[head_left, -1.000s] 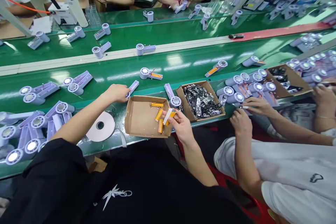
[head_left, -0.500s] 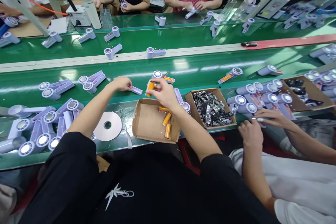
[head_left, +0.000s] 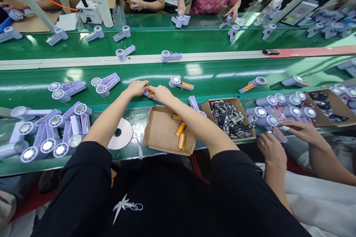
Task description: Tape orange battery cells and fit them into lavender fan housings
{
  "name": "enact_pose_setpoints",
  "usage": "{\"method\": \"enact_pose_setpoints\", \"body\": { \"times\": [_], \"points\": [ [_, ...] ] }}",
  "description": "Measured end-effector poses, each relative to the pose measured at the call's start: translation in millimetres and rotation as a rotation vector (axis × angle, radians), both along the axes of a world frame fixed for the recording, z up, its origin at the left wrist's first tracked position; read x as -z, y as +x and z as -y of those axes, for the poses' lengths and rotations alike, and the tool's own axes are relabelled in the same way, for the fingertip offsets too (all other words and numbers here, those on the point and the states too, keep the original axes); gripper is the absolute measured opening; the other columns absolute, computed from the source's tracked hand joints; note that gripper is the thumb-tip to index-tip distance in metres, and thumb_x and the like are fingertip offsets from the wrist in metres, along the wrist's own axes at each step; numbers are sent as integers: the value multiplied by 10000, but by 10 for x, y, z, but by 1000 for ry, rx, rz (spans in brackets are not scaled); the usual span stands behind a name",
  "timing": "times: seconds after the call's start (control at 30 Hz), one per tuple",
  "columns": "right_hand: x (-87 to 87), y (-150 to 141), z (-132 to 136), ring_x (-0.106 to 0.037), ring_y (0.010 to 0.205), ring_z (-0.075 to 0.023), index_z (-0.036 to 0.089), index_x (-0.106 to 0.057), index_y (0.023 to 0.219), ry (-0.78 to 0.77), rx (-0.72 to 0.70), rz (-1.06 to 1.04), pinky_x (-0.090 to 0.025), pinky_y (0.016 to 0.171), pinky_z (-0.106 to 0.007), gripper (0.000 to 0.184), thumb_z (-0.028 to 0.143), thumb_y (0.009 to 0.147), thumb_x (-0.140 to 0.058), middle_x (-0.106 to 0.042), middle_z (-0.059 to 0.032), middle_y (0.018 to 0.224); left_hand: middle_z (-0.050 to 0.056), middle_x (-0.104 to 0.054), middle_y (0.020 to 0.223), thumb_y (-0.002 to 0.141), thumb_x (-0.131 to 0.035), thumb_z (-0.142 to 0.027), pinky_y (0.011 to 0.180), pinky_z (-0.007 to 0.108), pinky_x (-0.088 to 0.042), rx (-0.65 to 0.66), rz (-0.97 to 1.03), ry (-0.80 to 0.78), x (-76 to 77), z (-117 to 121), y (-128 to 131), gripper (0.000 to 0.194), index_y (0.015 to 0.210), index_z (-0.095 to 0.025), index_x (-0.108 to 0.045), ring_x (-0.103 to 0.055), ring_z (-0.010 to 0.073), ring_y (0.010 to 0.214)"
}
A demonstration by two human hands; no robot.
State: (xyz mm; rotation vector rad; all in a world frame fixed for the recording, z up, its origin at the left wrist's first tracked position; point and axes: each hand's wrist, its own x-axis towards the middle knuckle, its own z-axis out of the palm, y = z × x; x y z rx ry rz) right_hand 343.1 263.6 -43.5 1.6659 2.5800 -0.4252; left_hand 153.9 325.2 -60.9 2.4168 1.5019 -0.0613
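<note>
At the belt's near edge, my left hand (head_left: 138, 88) is closed on a lilac handheld-fan housing, mostly covered by the fingers. Its open handle (head_left: 152, 98) sticks out to the right. My right hand (head_left: 164, 95) meets the left one there, fingers pinched on an orange cylindrical battery (head_left: 150, 92) at the handle's open side. Just below is a cardboard tray (head_left: 157, 129) with several orange batteries (head_left: 181, 141). To the right of my right hand, another fan housing (head_left: 193, 103) is partly behind my forearm.
A roll of white tape (head_left: 122, 139) lies left of the tray. Several lilac fan housings (head_left: 52, 127) are piled at left. A box of black parts (head_left: 228, 118) stands at right, beside a co-worker's hands (head_left: 274, 152). Fan housings rest along the green belt (head_left: 217, 85).
My right hand has carried the battery left to the housing in my left hand. The view has shifted slightly. Across the belt, a co-worker's hands have moved apart, one onto a fan housing.
</note>
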Motion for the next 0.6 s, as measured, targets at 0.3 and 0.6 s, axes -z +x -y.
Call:
{"method": "enact_pose_setpoints", "body": {
  "times": [0.3, 0.6],
  "points": [
    [55, -111, -98, -789, 1159, -350, 168, -812, 1284, -51, -28, -64, -580, 1034, -442, 391, 415, 981, -803, -825, -201, 1265, 89, -820, 1185, 1029, -557, -407, 930, 360, -497, -64, 59, -15, -10, 35, 105, 256, 1130, -257, -738, -724, 295, 1108],
    [-271, 1566, -475, -713, 1301, -248, 103, -742, 1411, 156, 531, -262, -508, 1140, -362, 422, 253, 1108, -489, -772, -166, 1434, 219, -639, 1562, 1045, -485, -364, 1185, 476, -457, -171, 166, 74, -158, 223, 94, 514, 1479, -113, -598, -575, 354, 1432]
  ]
}}
